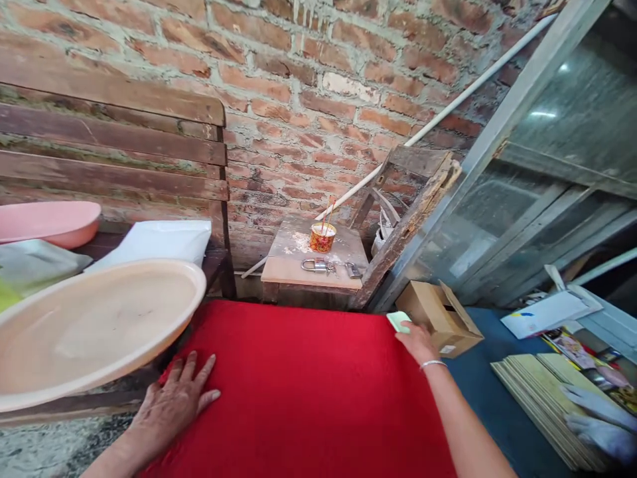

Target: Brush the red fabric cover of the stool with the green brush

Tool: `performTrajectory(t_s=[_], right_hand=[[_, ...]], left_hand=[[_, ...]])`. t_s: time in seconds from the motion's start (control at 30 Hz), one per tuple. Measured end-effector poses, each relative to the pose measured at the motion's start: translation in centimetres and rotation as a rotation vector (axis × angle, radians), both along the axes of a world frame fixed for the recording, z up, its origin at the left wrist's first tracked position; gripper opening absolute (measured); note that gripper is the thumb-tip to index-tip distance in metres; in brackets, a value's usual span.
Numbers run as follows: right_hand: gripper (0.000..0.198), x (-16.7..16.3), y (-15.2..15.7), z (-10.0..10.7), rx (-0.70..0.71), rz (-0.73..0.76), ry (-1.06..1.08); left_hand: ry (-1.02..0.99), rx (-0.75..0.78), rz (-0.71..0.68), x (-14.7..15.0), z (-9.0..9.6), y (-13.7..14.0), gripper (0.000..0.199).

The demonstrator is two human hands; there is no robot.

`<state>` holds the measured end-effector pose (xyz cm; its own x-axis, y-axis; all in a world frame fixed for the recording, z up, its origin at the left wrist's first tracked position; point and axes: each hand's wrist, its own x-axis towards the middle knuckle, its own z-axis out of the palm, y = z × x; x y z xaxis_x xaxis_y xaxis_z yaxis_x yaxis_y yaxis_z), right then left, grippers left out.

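Red cloth [308, 378] covers a flat surface in front of me. My left hand [176, 398] lies on its left side, palm down with the fingers spread, holding nothing. At the far right corner of the cloth, my right hand [417, 338] closes round a small pale green block [399, 322] with rounded corners. Its exact kind is not clear, and part of it is hidden by my fingers. A bracelet circles my right wrist. Just beyond that hand stands an open cardboard box [432, 312].
A large beige basin [196, 282] stands at left, near a white bag [164, 242] and a pink basin [54, 216] on a wooden bench [119, 136]. Ahead, a stool [279, 255] bears a red-gold cup [322, 240] and padlocks [314, 265]. Stacked boards [535, 405] lie right.
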<state>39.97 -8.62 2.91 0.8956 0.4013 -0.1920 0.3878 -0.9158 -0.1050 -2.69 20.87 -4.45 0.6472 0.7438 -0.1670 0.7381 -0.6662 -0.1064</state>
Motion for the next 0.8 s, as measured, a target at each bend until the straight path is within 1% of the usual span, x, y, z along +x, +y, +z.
performTrajectory(t_s=[0.07,0.13,0.2,0.3,0.37,0.47,0.53,0.6,0.67,0.7,0.73,0.8], right_hand=[[0.054,0.6,-4.1,-0.4,0.006,-0.079,-0.012],[0.055,0.2,-7.2,-1.2,0.034,-0.119,-0.013],[0.056,-0.5,-9.2,-2.2,0.071,-0.146,0.0],[0.057,-0.9,-10.3,-3.1,0.126,-0.177,0.015],[0.058,-1.1,-9.8,-3.1,0.163,-0.17,0.007],[0.052,-2.5,-7.7,-2.5,0.211,-0.093,0.005],[0.046,-4.8,-5.4,-2.0,0.245,0.046,0.033],[0.043,-7.7,-2.6,-1.7,0.261,0.275,0.088],[0.044,-10.2,-0.1,-1.5,0.236,0.499,0.15],[0.045,-11.1,0.9,-1.5,0.212,0.568,0.172],[0.046,-11.6,1.6,-1.5,0.186,0.598,0.186],[0.05,-11.2,1.9,-1.5,0.136,0.586,0.185]], left_hand=[[0.032,-0.018,0.006,0.2,0.6,-0.1,0.056],[0.064,-0.036,0.002,0.3,1.3,-0.3,0.057],[0.097,-0.061,-0.001,0.5,1.9,-0.4,0.058],[0.133,-0.093,0.01,0.6,2.5,-0.5,0.06],[0.122,-0.104,0.012,0.6,2.6,-0.4,0.06],[0.1,-0.111,0.007,0.5,2.3,-0.1,0.059],[0.107,-0.106,0.008,0.4,2.0,0.1,0.06],[0.124,-0.094,0.015,0.4,1.9,0.2,0.06],[0.139,-0.082,0.013,0.5,1.9,0.1,0.06],[0.145,-0.073,0.011,0.6,1.9,0.1,0.06],[0.151,-0.064,0.007,0.6,1.9,0.1,0.06],[0.149,-0.038,-0.005,0.6,1.9,0.2,0.059]])
